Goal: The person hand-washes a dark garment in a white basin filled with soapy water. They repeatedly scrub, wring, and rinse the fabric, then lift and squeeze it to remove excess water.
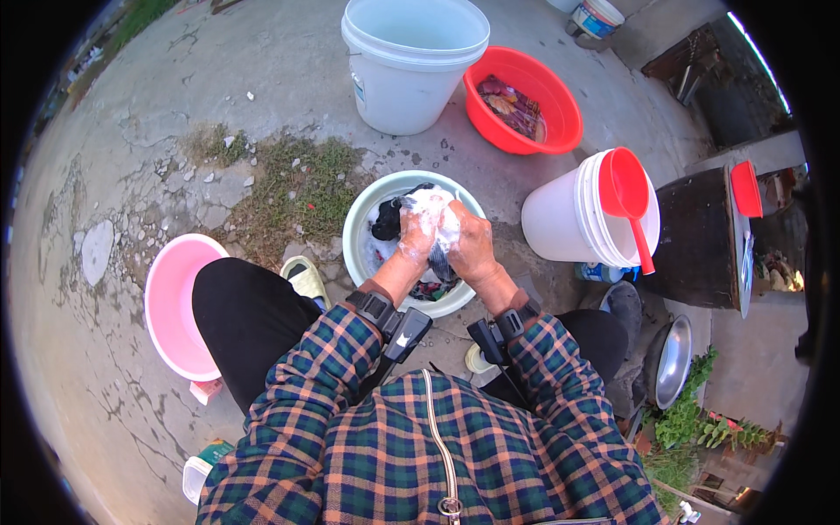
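Observation:
Between my knees stands a pale green basin (353, 229) with wet, soapy laundry in it. My left hand (418, 234) and my right hand (471, 241) are close together over its middle. Both are closed on a bunched cloth (430, 203) thick with white suds. A grey striped part of fabric hangs below the fingers. Dark clothing (386, 222) lies in the basin to the left of my hands, and patterned cloth (430, 290) shows at the near side. Foam covers much of the fingers, so the cloth's kind is hidden.
A tall white bucket (404, 87) stands beyond the basin, beside a red basin (560, 131) with clothes. To the right, a red dipper (624, 182) rests on a white bucket (560, 210) near a dark vat (691, 241). A pink basin (164, 306) is at left; a metal bowl (674, 360) is at right.

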{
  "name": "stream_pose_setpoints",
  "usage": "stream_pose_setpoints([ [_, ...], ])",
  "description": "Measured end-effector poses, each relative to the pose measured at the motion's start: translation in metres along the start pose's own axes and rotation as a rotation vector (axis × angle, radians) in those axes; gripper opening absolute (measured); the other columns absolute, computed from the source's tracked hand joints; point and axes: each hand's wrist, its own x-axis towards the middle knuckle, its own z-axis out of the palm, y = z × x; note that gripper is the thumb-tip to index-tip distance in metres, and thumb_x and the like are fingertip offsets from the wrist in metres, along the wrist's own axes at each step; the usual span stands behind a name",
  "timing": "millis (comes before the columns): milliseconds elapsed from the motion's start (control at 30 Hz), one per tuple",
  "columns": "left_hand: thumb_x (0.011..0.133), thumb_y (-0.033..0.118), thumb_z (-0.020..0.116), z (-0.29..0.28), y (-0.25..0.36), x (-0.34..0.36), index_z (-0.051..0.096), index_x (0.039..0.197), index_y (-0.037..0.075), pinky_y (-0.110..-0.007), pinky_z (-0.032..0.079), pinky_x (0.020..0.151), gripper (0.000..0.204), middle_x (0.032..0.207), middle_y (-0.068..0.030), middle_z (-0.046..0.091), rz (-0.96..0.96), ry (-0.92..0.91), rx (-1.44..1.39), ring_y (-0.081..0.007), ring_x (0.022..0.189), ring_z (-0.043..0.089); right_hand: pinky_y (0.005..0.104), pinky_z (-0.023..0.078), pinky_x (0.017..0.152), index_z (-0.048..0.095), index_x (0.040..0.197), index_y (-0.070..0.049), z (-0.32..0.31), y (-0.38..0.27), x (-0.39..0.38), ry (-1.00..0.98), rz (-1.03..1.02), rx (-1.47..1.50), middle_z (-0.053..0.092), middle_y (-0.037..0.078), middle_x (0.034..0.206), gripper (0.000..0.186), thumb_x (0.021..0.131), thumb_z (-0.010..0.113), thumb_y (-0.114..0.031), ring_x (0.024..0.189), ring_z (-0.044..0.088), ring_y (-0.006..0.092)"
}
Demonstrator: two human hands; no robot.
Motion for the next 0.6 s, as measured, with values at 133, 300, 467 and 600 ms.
stream_pose_setpoints([
  [133, 0.097, 0.032, 0.057, 0.005, 0.011, -0.002, 0.059, 0.117, 0.009, -0.031, 0.048, 0.089, 0.031, 0.110, -0.0017, 0.062, 0.001, -0.153, -0.144, -0.0128, 0.103, 0.059, 0.0423, 0.048, 0.064, 0.056, 0.086, -0.003, -0.009, -0.005, 0.014, 0.025, 0.214, -0.008, 0.058, 0.021, 0.072, 0.019, 0.091, 0.057, -0.021, 0.071, 0.062, 0.0392],
  [300, 0.086, 0.068, 0.055, 0.017, 0.021, -0.016, 0.048, 0.134, 0.011, -0.035, 0.043, 0.101, 0.075, 0.122, -0.0032, 0.057, -0.146, -0.326, -0.248, -0.0172, 0.114, 0.054, 0.0395, 0.046, 0.070, 0.052, 0.088, -0.003, -0.026, -0.008, 0.033, 0.075, 0.290, 0.072, 0.057, 0.016, 0.076, 0.033, 0.093, 0.058, -0.035, 0.071, 0.057, 0.0274],
  [467, 0.087, 0.067, 0.054, 0.015, 0.032, -0.015, 0.053, 0.130, 0.011, -0.041, 0.050, 0.098, 0.071, 0.124, -0.0080, 0.060, -0.215, -0.338, -0.445, -0.0232, 0.112, 0.061, 0.0457, 0.042, 0.092, 0.050, 0.122, -0.003, -0.036, 0.000, 0.028, -0.045, 0.107, -0.039, 0.057, 0.022, 0.116, 0.061, 0.087, 0.062, -0.051, 0.103, 0.054, 0.0386],
  [600, 0.089, 0.052, 0.063, 0.014, 0.042, -0.008, 0.060, 0.118, 0.007, -0.043, 0.054, 0.090, 0.054, 0.110, -0.0102, 0.067, -0.217, -0.242, -0.490, -0.0259, 0.100, 0.067, 0.0440, 0.031, 0.111, 0.025, 0.149, -0.004, -0.033, 0.011, 0.006, -0.147, 0.184, 0.211, 0.041, 0.022, 0.142, 0.110, 0.069, 0.077, -0.059, 0.131, 0.041, 0.0356],
])
